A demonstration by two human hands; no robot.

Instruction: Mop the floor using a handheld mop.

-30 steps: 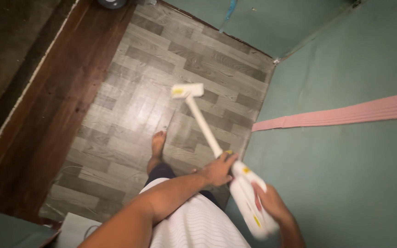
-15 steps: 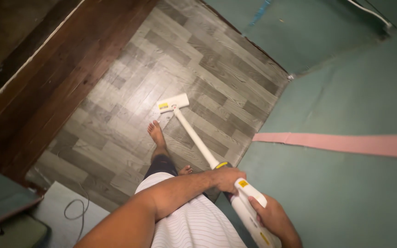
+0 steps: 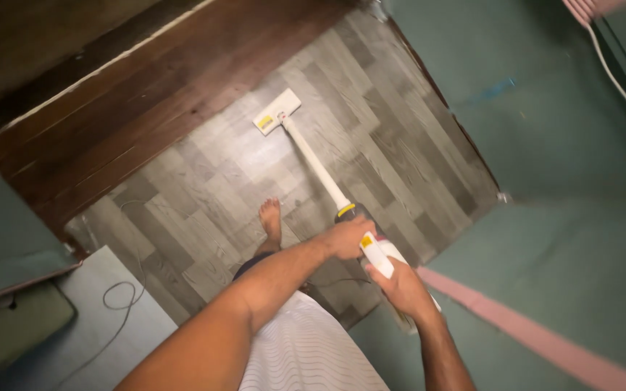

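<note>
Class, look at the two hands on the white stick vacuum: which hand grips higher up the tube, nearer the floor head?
The left hand. It grips the stick vacuum just below the yellow ring, nearer the floor head; the right hand holds the body farther back.

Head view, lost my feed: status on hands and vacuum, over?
Both hands, left and right, grip white stick vacuum. Flat head on grey plank floor. Bare foot beside the wand.

Ahead of the grip, grey plank floor (image 3: 204, 181) lies open; a green wall (image 3: 545, 145) closes its right, a bare foot (image 3: 270, 219) stands just left.
</note>
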